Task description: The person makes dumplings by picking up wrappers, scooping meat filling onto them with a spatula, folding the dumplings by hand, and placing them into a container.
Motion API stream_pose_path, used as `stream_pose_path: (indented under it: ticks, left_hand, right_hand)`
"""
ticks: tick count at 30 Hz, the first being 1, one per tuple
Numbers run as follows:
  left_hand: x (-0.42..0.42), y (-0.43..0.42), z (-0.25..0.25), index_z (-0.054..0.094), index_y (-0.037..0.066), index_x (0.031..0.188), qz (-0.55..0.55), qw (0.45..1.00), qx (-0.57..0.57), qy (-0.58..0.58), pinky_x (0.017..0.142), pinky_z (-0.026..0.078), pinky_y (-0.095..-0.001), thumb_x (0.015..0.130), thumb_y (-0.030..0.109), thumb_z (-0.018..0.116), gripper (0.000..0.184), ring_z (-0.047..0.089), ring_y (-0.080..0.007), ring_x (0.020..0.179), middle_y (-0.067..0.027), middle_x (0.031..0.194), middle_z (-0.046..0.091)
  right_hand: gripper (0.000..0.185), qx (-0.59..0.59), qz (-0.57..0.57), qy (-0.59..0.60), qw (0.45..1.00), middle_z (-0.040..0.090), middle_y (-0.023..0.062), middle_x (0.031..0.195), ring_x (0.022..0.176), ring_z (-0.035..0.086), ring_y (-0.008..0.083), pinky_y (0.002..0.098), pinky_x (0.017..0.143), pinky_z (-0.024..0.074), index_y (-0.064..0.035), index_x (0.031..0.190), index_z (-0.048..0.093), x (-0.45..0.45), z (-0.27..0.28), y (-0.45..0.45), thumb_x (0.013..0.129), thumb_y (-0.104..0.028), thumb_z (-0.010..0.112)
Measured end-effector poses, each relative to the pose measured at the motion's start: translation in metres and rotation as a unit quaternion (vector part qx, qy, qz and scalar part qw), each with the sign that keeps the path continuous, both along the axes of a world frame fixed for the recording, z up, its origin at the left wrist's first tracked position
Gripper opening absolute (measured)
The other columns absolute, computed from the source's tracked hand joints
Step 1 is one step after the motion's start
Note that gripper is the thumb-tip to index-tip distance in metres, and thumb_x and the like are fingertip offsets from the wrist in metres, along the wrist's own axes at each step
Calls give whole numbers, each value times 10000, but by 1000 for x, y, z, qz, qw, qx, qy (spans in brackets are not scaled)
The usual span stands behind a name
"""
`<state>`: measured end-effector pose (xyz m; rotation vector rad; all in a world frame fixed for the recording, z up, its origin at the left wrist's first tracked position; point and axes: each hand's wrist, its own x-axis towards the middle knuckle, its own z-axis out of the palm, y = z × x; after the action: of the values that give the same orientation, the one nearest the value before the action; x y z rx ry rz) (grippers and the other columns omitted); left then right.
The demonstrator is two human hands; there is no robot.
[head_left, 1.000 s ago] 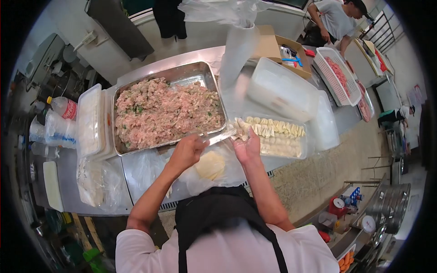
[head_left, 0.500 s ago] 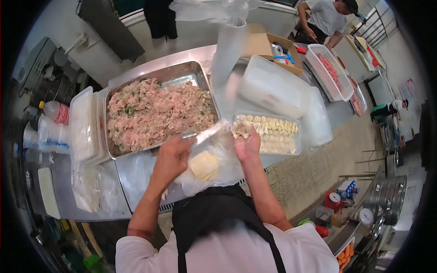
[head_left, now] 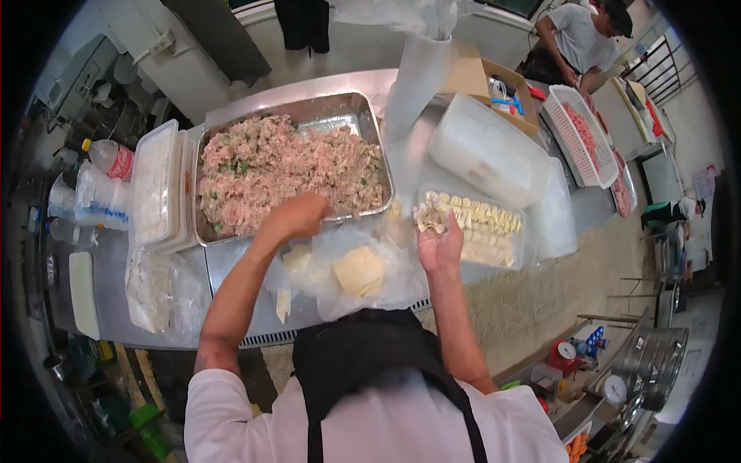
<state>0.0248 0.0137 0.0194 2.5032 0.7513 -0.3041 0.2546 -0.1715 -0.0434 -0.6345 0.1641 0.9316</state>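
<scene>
My left hand (head_left: 297, 217) is over the near edge of the metal tray (head_left: 388, 166) of minced meat (head_left: 285, 174). Its fingers are curled and blurred, and what they hold is hidden. My right hand (head_left: 440, 245) is cupped palm up, with a dumpling (head_left: 432, 217) held at its fingertips beside the plastic container (head_left: 519, 262). Rows of folded dumplings (head_left: 486, 216) fill that container. Between my hands a stack of pale wrappers (head_left: 360, 270) lies on a clear plastic bag (head_left: 328, 297).
Stacked lidded containers (head_left: 153, 189) and a bottle (head_left: 108, 158) stand at the left. Empty translucent tubs (head_left: 490, 150), a cardboard box (head_left: 513, 92) and a white basket (head_left: 580, 139) of meat are at the right. A person (head_left: 583, 38) works behind the basket.
My left hand has moved from beside my right hand to the meat tray's near edge. The white flat tool it held no longer shows clearly. My right hand still supports the dumpling.
</scene>
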Motion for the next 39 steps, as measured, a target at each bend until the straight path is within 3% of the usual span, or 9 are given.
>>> stream_pose_path:
  ticks: [2,4,6,14,19,24,28,30,39]
  left_hand:
    - [-5,5,16,711,30,1144,-9,998,-52,29,822,535,-425,724,-33,617,435,688,-376,899,-244,992,697]
    - [-15,16,27,721,82,1155,-27,985,-134,-105,813,536,-413,759,-24,607,426,695,-371,927,-227,1017,707]
    - [-22,21,26,698,112,1220,-18,982,-159,-105,833,530,-391,784,-22,607,466,698,-356,930,-223,1049,705]
    - [-12,7,-12,730,126,1167,19,1000,12,-10,819,538,-441,683,-43,576,535,677,-414,923,-251,1001,694]
    - [-14,8,-7,724,143,1180,-19,999,-14,-34,771,532,-433,704,-38,570,532,689,-398,877,-252,952,692]
    - [-19,-1,39,711,147,1221,70,966,-233,-85,718,503,-387,829,-6,594,436,658,-270,763,-184,895,709]
    - [-14,-29,7,714,159,1227,62,938,-255,-228,683,478,-383,829,-19,607,449,615,-266,731,-164,854,681]
    - [1,-46,-10,709,116,1229,-42,948,-74,-307,672,470,-379,797,-46,621,469,615,-277,731,-154,824,655]
    - [7,-91,17,740,104,1162,50,937,-16,-346,639,474,-389,772,-60,662,429,600,-285,696,-127,727,582]
  right_hand:
    - [435,1,7,4,1000,538,163,1385,1245,531,323,526,1136,389,41,1381,450,-3,-3,-5,1061,-250,411]
    - [432,6,-1,5,1000,549,159,1363,1228,538,320,520,1134,389,39,1374,458,-4,-1,-3,1062,-257,417]
    - [433,1,8,0,1000,555,156,1353,1224,540,319,516,1134,388,38,1373,460,-5,0,-2,1061,-261,420]
    - [421,-5,34,5,999,574,148,1332,1207,547,295,458,1088,425,52,1330,516,-13,0,3,1066,-258,409]
    - [413,-2,27,2,1000,569,144,1340,1209,547,299,480,1094,421,39,1316,530,-12,0,2,1061,-267,420]
    - [428,-12,28,5,1000,561,161,1349,1242,534,324,516,1119,393,38,1339,499,-13,1,5,1061,-276,415]
    - [438,28,60,70,995,525,179,1384,1269,514,352,554,1128,375,30,1370,458,-21,8,8,1068,-278,377]
    - [442,40,74,76,993,526,185,1377,1279,507,348,531,1136,372,36,1372,457,-22,12,8,1066,-273,377]
    - [437,-12,-26,59,998,545,174,1346,1264,518,317,468,1136,384,36,1383,445,-11,21,8,1063,-253,373]
